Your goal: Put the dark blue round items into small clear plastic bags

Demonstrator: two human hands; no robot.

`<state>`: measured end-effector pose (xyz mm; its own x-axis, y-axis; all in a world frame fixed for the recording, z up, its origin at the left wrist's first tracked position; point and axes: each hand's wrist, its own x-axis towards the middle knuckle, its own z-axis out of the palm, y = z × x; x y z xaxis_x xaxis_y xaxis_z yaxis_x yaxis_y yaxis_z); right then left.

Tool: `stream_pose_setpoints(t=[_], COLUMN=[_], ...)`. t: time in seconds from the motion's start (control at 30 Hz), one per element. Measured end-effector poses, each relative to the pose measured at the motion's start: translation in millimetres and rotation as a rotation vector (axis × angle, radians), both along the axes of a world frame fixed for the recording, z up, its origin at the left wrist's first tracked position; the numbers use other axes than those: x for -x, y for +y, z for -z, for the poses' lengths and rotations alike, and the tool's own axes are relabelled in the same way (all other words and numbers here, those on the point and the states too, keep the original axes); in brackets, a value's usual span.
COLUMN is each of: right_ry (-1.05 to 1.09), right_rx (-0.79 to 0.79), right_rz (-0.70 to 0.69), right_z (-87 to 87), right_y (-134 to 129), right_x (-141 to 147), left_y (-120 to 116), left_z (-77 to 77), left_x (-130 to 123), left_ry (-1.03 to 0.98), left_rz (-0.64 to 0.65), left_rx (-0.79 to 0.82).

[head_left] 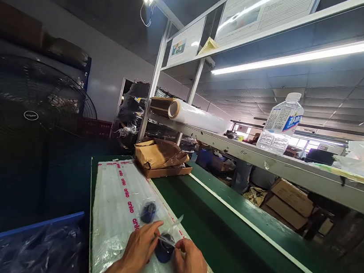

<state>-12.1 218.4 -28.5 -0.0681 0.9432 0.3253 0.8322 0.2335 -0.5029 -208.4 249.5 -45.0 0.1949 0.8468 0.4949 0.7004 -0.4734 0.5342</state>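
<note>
Left hand (139, 245) and right hand (192, 263): fingertips of each pinching clear bag (176, 225), its edge spanning the gap. Blue item (164, 254) between the hands, at the bag; whether fully inside, cannot tell. Second item (149, 212) just beyond left hand. Printed sheet (110, 207) beneath hands; green belt (242, 238) right of right hand.

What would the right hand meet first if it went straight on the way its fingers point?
Probably the dark bagged item, whose clear film the right hand seems to pinch; the left hand lies beyond. Depth is unclear in one view.
</note>
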Motion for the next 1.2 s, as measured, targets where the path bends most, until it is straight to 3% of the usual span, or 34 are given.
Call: stream_pose_setpoints(t=[0.23,0.47,0.67,0.9,1.2], right_ry=[-0.208,-0.409,-0.458,-0.292,0.283], right_rx=[0.022,0.081,0.141,0.133,0.236], right_rz=[-0.124,-0.077,-0.082,-0.078,-0.108], right_z=[0.3,4.5,-6.1,-4.9,-4.0], right_y=[-17,-11,-8,-11,7], right_x=[3,19,33,28,8], left_y=[-13,-13,-8,-10,-5], left_z=[13.0,18.8,23.7,20.0,3.8], left_x=[8,7,4,-3,-18], left_ry=[0.022,0.038,-0.034,-0.101,-0.216], left_rz=[0.069,0.074,0.081,0.058,-0.043], left_rx=[0.004,0.055,0.13,0.219,0.207])
